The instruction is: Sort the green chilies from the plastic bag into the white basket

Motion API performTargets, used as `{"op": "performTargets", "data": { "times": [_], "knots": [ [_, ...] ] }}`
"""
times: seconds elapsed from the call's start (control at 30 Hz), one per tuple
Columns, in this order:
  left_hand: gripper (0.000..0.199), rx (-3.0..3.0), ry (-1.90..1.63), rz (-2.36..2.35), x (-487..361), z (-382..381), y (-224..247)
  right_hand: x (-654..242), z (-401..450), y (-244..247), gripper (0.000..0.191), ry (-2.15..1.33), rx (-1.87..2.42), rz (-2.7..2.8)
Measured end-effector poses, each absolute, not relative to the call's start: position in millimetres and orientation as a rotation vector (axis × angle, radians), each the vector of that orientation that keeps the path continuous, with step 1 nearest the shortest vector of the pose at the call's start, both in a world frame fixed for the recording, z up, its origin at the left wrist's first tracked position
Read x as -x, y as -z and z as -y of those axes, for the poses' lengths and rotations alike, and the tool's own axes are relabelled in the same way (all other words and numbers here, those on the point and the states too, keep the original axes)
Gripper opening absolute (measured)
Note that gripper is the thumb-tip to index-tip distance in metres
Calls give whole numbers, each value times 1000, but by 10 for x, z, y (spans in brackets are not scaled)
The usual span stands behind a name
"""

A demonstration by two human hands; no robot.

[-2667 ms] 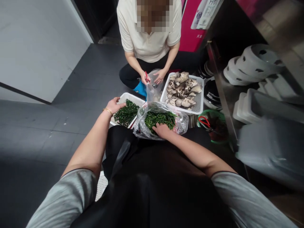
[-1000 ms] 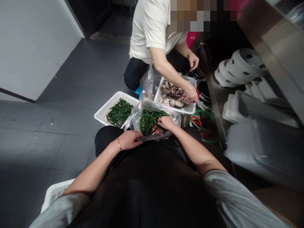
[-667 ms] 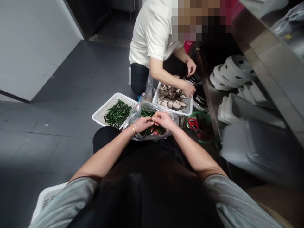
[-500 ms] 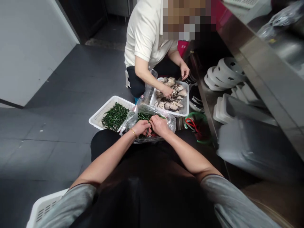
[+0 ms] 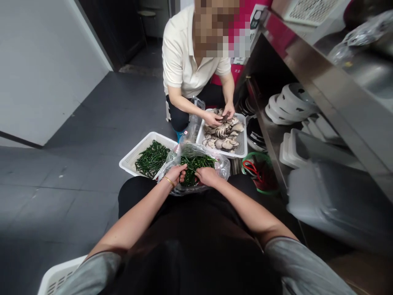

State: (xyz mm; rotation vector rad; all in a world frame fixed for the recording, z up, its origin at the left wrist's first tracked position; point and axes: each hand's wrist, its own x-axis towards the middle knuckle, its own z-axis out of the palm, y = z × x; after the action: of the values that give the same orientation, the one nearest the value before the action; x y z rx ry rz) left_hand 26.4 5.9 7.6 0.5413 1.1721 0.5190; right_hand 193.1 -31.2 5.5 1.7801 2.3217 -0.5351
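Note:
A clear plastic bag [image 5: 225, 167] lies open on my lap, holding thin green chili peppers [image 5: 199, 162]. Over its left side, my left hand [image 5: 177, 175] is closed with thumb and forefinger pinched on a green chili pepper. My right hand [image 5: 207, 176] is also closed, its fingertips down at the peppers on the right of the bag; what they grip is too small to make out. A gap separates the two hands. Beyond the bag to the left, a white perforated basket [image 5: 129, 162] contains a heap of similar peppers [image 5: 152, 159].
Opposite me a person [image 5: 181, 53] crouches, both hands at oyster mushrooms [image 5: 225, 133] in another white basket [image 5: 245, 141]. A green-rimmed basket [image 5: 264, 191] with red handles stands right of the bag. Metal shelving [image 5: 310, 57] with plastic tubs [image 5: 325, 196] runs along the right.
My hands have moved apart from where they met over the bag, showing more peppers between them. The other person's hands have come together over the mushrooms. The view has shifted slightly.

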Motion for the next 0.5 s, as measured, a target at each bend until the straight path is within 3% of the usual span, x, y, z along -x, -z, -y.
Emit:
{"op": "performTargets", "data": {
  "times": [0.13,0.3,0.5],
  "knots": [
    [25,-625,-511,-1156,-383,-63,-10,-1853,452,-110,35,485,-1620,-2467],
    [35,-853,-589,-985,-433,-40,-107,-1945,417,-168,29,676,-1307,-2382],
    [50,-522,-742,-900,-141,-131,-180,-2153,130,-68,37,377,-1838,-2257]
  ]
}}
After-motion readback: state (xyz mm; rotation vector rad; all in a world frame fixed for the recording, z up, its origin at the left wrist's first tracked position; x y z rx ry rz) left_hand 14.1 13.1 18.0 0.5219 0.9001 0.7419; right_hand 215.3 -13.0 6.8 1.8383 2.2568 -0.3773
